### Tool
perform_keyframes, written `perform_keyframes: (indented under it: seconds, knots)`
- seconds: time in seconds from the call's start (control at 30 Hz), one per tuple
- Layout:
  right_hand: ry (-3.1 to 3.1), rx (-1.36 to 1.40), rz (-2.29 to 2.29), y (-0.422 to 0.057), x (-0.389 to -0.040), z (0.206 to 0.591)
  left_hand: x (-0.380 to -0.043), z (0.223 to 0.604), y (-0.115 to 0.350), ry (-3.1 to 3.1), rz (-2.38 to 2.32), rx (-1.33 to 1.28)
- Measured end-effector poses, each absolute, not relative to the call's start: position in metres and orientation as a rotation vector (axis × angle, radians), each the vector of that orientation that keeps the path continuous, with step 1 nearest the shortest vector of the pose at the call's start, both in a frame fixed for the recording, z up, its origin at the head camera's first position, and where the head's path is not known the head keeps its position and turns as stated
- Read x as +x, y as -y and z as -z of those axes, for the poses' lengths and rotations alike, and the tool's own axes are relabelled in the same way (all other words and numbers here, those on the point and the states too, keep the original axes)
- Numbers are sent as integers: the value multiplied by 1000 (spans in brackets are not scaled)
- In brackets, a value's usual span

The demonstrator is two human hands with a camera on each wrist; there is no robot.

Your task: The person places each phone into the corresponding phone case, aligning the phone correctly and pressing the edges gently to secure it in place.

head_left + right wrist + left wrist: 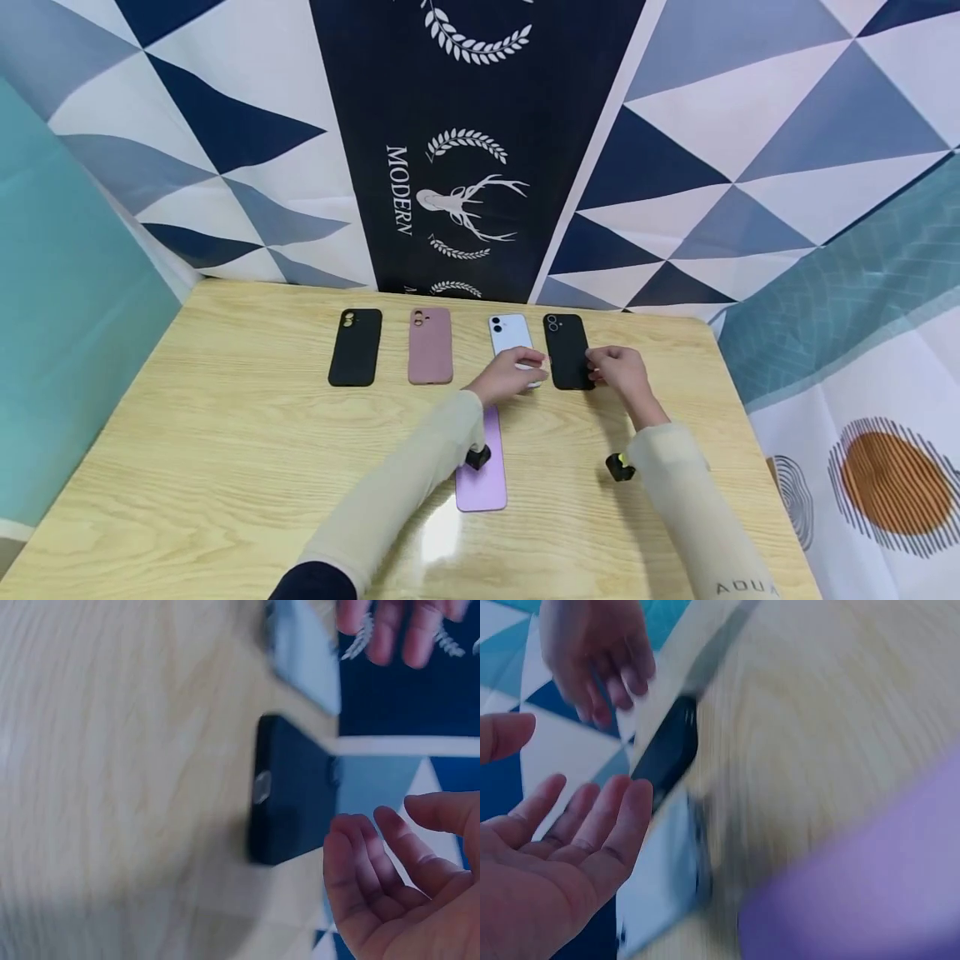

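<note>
A black phone (pixel 566 354) lies on the table at the right end of the row, its camera end toward the wall. My right hand (pixel 618 372) is right at its right edge, fingers loosely bent and holding nothing. To its left lies a white phone (pixel 510 332), partly hidden by my left hand (pixel 512 375). In the left wrist view, that hand's fingers (pixel 604 832) are spread and relaxed over the white phone (pixel 664 877), with nothing between them. The right wrist view shows a gap between thumb and fingers beside the black phone (pixel 296 791).
A pink phone case (pixel 431 348) and a black phone case (pixel 356 348) lie further left in the row. Under my left forearm is a flat lilac phone-shaped piece (pixel 483 487), partly covered. A patterned cloth wall (pixel 465 100) rises behind the wooden table (pixel 225 467).
</note>
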State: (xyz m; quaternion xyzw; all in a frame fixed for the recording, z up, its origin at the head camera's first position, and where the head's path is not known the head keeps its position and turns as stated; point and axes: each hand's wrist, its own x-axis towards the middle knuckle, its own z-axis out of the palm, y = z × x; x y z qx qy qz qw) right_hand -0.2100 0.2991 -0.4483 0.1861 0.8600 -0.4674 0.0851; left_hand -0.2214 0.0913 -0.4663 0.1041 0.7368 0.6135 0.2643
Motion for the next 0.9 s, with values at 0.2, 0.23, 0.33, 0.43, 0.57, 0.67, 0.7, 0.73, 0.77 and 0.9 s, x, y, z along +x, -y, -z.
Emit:
perform_keyframes:
  seconds: [0.2, 0.23, 0.33, 0.43, 0.57, 0.67, 0.7, 0.73, 0.77, 0.9]
  knots:
    - [-2557, 442, 1440, -281, -199, 430, -225, 462, -45, -2032, -1733, 241]
    - [-2555, 426, 1449, -277, -197, 427, -225, 461, -37, -2037, -1748, 232]
    - [-2548, 396, 1476, -265, -193, 418, -226, 456, -14, -2063, -1751, 193]
    - [-2534, 385, 1505, -257, -190, 411, -228, 450, 10, -2127, -1714, 162]
    - [-2504, 366, 1533, -256, -188, 410, -224, 432, 44, -2217, -1667, 149]
    - [-2481, 361, 1539, -255, -184, 409, -227, 428, 68, -2264, -1649, 133]
    - [-2477, 362, 1538, -255, -182, 409, -230, 433, 76, -2278, -1648, 119]
    - [-2471, 360, 1543, -254, -181, 408, -233, 437, 82, -2296, -1641, 101]
    - [-2468, 364, 1546, -252, -179, 407, -234, 437, 88, -2313, -1629, 77]
    - [-2459, 354, 1563, -246, -173, 406, -235, 437, 108, -2427, -1551, -8]
